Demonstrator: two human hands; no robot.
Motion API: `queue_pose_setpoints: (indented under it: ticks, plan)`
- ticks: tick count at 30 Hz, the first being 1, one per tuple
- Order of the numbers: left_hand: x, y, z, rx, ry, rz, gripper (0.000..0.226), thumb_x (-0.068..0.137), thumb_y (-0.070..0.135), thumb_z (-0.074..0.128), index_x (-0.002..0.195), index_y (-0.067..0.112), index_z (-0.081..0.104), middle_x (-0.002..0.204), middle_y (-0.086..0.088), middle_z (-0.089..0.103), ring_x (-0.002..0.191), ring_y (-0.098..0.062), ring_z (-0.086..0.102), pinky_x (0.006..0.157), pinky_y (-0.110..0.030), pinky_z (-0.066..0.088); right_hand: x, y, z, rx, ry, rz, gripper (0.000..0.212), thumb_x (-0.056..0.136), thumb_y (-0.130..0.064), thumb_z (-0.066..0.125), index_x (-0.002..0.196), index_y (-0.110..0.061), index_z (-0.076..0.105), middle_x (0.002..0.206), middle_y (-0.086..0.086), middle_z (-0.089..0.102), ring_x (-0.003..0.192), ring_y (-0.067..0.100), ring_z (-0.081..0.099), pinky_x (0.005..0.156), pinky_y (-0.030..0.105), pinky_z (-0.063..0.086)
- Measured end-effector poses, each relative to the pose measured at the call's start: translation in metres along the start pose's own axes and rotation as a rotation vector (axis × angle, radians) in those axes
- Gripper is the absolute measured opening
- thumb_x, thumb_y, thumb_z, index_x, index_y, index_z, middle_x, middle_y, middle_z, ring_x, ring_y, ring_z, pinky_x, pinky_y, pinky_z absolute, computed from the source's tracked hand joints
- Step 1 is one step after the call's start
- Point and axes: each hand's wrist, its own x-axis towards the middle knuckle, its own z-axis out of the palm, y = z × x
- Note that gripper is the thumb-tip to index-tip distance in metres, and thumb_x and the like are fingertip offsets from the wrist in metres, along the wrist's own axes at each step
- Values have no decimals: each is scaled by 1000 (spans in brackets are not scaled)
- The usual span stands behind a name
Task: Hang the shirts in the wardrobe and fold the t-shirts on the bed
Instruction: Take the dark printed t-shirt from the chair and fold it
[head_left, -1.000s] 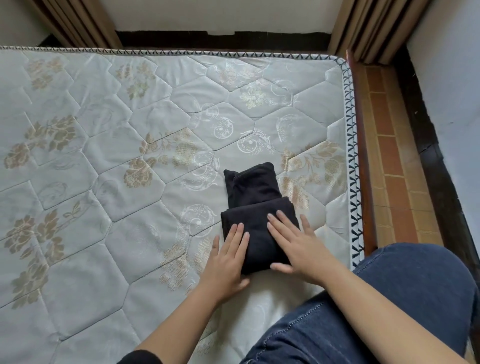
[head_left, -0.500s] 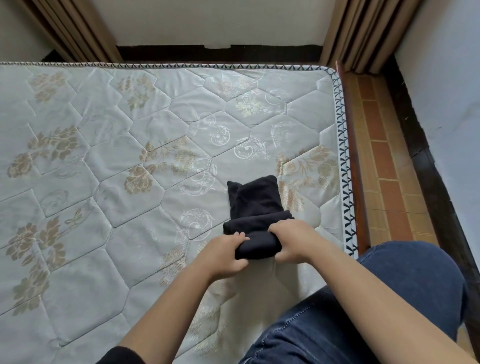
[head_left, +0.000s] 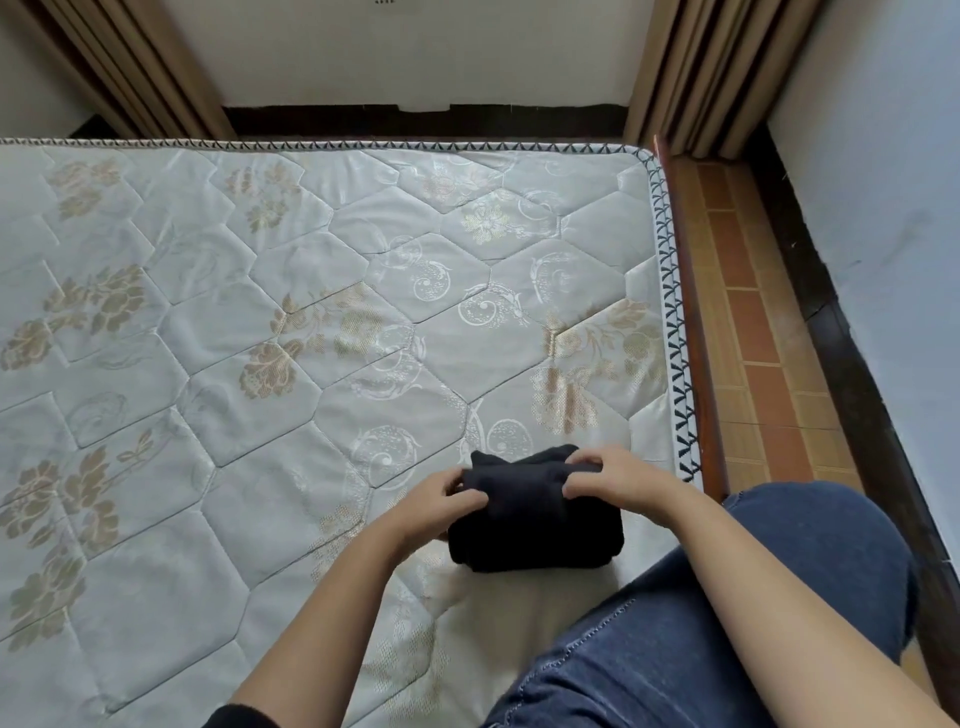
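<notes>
Bare quilted mattress (head_left: 260, 467) is filling the room, black t-shirt (head_left: 535, 535) sitting bundled near its right edge. The left hand (head_left: 436, 504) and right hand (head_left: 618, 480) are both pinching its far fold. If one's letting go early, I'm guessing the bundle's popping open.

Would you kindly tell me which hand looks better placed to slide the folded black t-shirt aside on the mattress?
Probably the left hand: both hands pinch the folded black t-shirt, but the quilted floral mattress spreads wide on its side, while the right hand sits near the border.
</notes>
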Motion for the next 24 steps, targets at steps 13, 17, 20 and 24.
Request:
queue_pose_setpoints:
  ticks: [13, 17, 20, 24]
  plan:
    - [30, -30, 39, 308, 558, 41, 29, 97, 39, 44, 107, 13, 53, 100, -2, 65, 97, -25, 59, 80, -33, 41, 18, 44, 12, 404, 188, 45, 43, 80, -24, 73, 117, -8, 57, 110, 7, 67, 99, 17, 65, 84, 26, 52]
    - [41, -29, 43, 487, 612, 27, 33, 100, 39, 35, 97, 8, 45, 91, -16, 64, 91, -37, 58, 76, -38, 40, 26, 38, 18, 54, 360, 58, 40, 90, -29, 61, 121, -8, 47, 113, 7, 59, 108, 24, 55, 90, 32, 41]
    - [51, -21, 38, 609, 622, -8, 37, 102, 38, 29, 101, 5, 46, 94, -21, 64, 92, -40, 57, 75, -40, 39, 31, 29, 24, -126, 417, 101, 29, 97, -33, 47, 108, -7, 40, 110, 17, 59, 106, 34, 54, 79, 34, 37]
    - [50, -17, 36, 526, 620, -47, 39, 102, 36, 24, 105, 5, 47, 99, -20, 63, 95, -39, 56, 77, -40, 41, 31, 28, 29, -173, 463, 159, 27, 100, -37, 35, 99, -11, 30, 103, 21, 59, 100, 38, 55, 76, 38, 38]
